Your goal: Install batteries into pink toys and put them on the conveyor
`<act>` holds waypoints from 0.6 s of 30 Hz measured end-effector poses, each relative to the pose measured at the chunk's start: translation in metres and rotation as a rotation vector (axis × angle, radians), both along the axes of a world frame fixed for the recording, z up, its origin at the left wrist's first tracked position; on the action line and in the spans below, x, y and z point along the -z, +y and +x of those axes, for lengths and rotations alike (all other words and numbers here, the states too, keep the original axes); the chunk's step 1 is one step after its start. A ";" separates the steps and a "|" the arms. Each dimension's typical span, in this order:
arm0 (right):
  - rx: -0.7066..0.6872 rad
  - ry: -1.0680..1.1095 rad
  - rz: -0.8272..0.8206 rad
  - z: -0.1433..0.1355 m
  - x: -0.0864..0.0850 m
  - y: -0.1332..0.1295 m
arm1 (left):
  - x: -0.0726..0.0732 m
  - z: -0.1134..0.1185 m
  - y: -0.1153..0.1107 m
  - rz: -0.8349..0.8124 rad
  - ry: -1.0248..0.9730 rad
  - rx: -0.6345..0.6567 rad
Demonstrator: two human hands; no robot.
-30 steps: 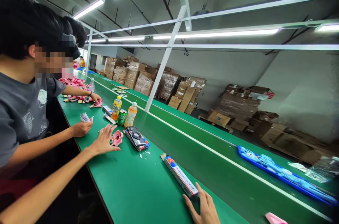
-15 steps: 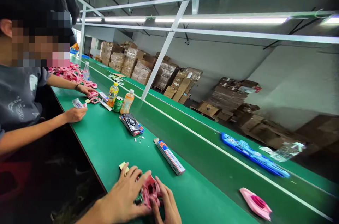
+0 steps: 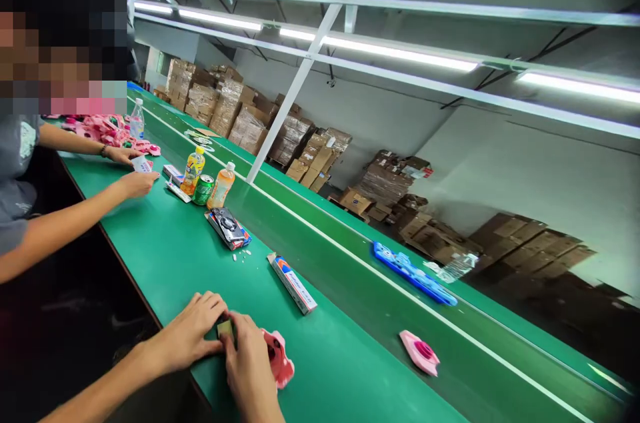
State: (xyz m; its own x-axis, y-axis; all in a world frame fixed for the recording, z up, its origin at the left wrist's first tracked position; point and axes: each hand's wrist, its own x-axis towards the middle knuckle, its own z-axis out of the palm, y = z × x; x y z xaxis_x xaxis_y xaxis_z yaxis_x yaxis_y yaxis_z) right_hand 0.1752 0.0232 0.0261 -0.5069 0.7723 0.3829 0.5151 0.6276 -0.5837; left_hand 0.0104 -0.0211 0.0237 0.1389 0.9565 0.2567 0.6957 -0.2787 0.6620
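Blue tray (image 3: pixel 415 274): light-blue parts lie along it, beyond the white line.
Orange-drink bottle (image 3: pixel 221 186): upright, white-capped, orange-coloured inside, just beside the green can (image 3: pixel 203 190).
Yellow-capped bottle (image 3: pixel 193 171): upright on the can's other side.
Clear bottle (image 3: pixel 137 120): upright by the heap of pink parts (image 3: pixel 107 132).
Long printed carton (image 3: pixel 293 285): lying flat; contents hidden.
Flat carton (image 3: pixel 243 241): under a dark device with a round dial (image 3: pixel 227 226); white crumbs (image 3: pixel 243 254) nearby.
Cardboard boxes (image 3: pixel 310 156): stacked, many film-wrapped, along the far wall.
Small yellowish block (image 3: pixel 225 328): between the two hands at the near edge of the green worktop (image 3: pixel 200 270).
Right hand (image 3: pixel 247 360): grip closed on the block, thumb across it.
Left hand (image 3: pixel 195 333): fingers curled up to the block; whether its grip holds it, cannot tell.
Pink shell (image 3: pixel 281 360): on the worktop, partly blocked from view by the right hand.
Pink piece (image 3: pixel 420 352): alone on the belt (image 3: pixel 350 296).
Co-worker's hands (image 3: pixel 137 184): at a white printed packet (image 3: pixel 142 164).
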 end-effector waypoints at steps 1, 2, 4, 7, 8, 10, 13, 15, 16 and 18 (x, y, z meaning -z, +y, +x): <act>-0.037 0.027 -0.087 -0.004 -0.002 0.004 | 0.001 0.005 0.000 -0.015 -0.042 -0.033; -0.054 0.076 -0.180 -0.006 -0.004 0.007 | 0.002 0.009 -0.001 -0.027 -0.095 -0.078; -0.034 0.210 -0.333 -0.004 -0.010 0.010 | 0.003 0.018 -0.002 -0.062 -0.228 -0.158; 0.014 0.280 -0.370 0.003 -0.018 0.009 | 0.000 0.027 -0.004 -0.128 -0.401 -0.153; 0.031 0.246 -0.312 0.005 -0.020 0.008 | -0.003 0.028 -0.004 -0.139 -0.437 -0.124; 0.064 0.141 -0.143 0.007 -0.023 0.005 | -0.008 0.028 -0.004 -0.136 -0.486 -0.085; 0.048 0.028 0.043 0.007 -0.026 0.002 | -0.012 0.027 -0.003 -0.133 -0.528 -0.082; 0.027 -0.012 0.073 0.006 -0.027 0.001 | -0.011 0.026 -0.003 -0.131 -0.532 -0.083; 0.029 -0.029 0.079 0.006 -0.028 0.001 | -0.010 0.026 -0.004 -0.130 -0.527 -0.078; 0.052 -0.063 0.098 0.005 -0.030 0.001 | -0.008 0.026 -0.005 -0.125 -0.511 -0.069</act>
State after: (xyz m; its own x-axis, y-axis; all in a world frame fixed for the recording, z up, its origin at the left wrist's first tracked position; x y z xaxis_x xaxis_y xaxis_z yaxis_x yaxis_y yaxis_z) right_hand 0.1805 0.0243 0.0563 -0.4924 0.7585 0.4268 0.5824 0.6516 -0.4860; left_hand 0.0366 -0.0259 0.0318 -0.0383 0.9865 0.1591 0.2894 -0.1415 0.9467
